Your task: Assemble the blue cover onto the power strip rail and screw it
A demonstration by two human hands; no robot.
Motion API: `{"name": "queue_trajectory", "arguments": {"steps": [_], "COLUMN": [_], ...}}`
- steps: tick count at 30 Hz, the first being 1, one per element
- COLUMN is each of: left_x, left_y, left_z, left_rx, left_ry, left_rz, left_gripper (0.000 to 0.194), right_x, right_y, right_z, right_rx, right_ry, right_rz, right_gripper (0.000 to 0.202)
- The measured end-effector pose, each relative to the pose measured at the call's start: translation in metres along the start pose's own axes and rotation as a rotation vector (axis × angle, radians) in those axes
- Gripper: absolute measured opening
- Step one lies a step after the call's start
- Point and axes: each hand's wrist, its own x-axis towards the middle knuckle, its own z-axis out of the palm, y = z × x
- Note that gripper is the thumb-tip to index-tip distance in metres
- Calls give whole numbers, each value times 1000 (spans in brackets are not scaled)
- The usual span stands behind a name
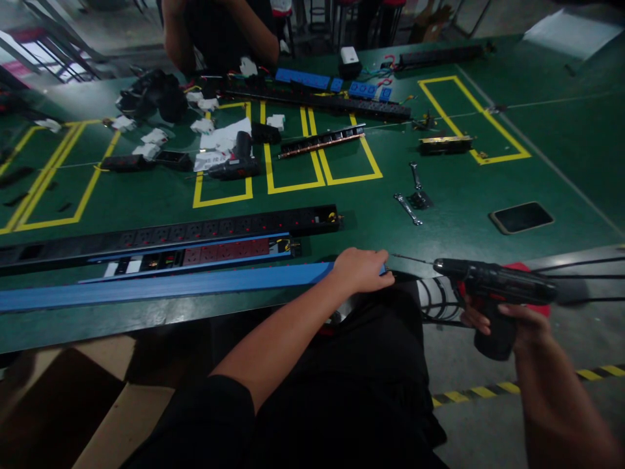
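A long, smooth-faced blue bar (195, 283) lies along the near edge of the table, its right end by the person's body. The left hand (362, 270) is closed over that end, fingers together and curled down, holding it. The right hand (525, 326) is wrapped around the handle of a black pistol-shaped power drill (498, 280), held up beyond the table's edge. Its thin metal bit (413, 258) points at the gripped end but stops short of it, so drill work there seems to be waiting rather than under way. Whether anything at that end is already fastened cannot be told, as the hand covers it.

Just behind lies a blue-walled open bar with dark red sockets (227, 253), its inner parts exposed; it looks unfinished. Next comes a long black socket bar (195, 229), its row of sockets in place but yellow wiring showing at the right end, so it too is probably incomplete.

Farther out on the green table (371, 225) lie 2 silver wrenches (407, 210), a dark-screened phone (522, 217) and a second black drill (237, 163). A co-worker (222, 32) is at the far side.
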Motion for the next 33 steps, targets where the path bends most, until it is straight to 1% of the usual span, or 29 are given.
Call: {"name": "queue_trajectory", "arguments": {"steps": [3,9,13,16,23,26,30,33], "left_x": [0,0,1,1,1,1,1,0], "left_y": [0,-1,-1,-1,-1,-1,-1,0], "left_z": [0,3,3,3,2,2,2,1], "left_rx": [11,-11,-16,-17,-4,-2,-11,-3], "left_ry": [-2,46,41,35,31,13,28,18], "left_rz": [-4,7,10,3,5,6,9,3], "left_gripper": [45,43,43,42,42,42,42,43], "right_x": [-2,-4,-4,-4,-1,1,2,2], "right_y": [0,-2,-4,-4,-6,-8,-12,-13], "right_z": [-3,-4,-5,-8,-15,-14,-9,-7], "right_rx": [4,8,-23,-18,-56,-72,-79,-78], "right_ry": [-21,-31,-37,-55,-11,1,2,1], "right_rz": [12,29,27,59,124,141,154,147], "right_gripper": [37,38,37,38,37,37,37,36]}}
